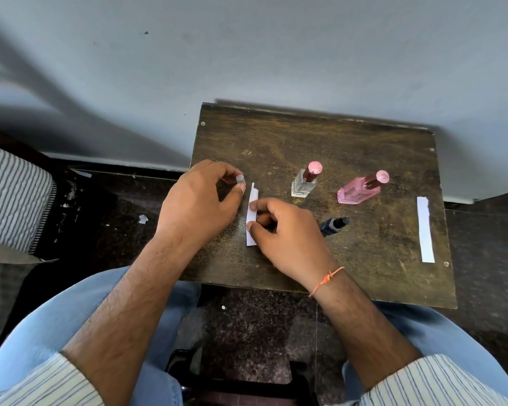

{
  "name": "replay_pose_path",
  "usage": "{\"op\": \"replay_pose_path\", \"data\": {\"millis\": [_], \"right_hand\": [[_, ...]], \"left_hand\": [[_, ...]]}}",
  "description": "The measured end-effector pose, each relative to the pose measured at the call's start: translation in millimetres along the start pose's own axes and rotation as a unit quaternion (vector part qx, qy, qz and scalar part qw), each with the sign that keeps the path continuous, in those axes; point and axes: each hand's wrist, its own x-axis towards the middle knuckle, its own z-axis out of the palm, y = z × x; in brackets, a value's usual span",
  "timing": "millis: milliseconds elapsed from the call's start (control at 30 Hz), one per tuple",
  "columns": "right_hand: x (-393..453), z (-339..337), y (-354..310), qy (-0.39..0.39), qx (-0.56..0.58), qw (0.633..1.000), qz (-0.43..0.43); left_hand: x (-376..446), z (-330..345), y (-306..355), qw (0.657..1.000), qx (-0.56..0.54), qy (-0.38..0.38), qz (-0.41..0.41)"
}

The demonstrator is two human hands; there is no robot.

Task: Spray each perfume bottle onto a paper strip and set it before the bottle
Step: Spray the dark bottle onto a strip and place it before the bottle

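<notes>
My left hand (197,200) grips a small bottle (240,179) — its nozzle faces the paper strip (251,213) pinched in my right hand (282,232); 3 more bottles stand on the desk (276,136).
</notes>
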Motion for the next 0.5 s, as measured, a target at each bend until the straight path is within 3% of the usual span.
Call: {"op": "replay_pose_path", "data": {"millis": [333, 500], "right_hand": [[-6, -1, 0, 0.007, -0.071, 0.996, -0.055], [-13, -5, 3, 0.023, -0.010, 0.996, -0.089]], "left_hand": [[0, -1, 0, 1.000, -0.007, -0.004, -0.002], [0, -2, 1, 1.000, -0.016, -0.007, -0.010]]}}
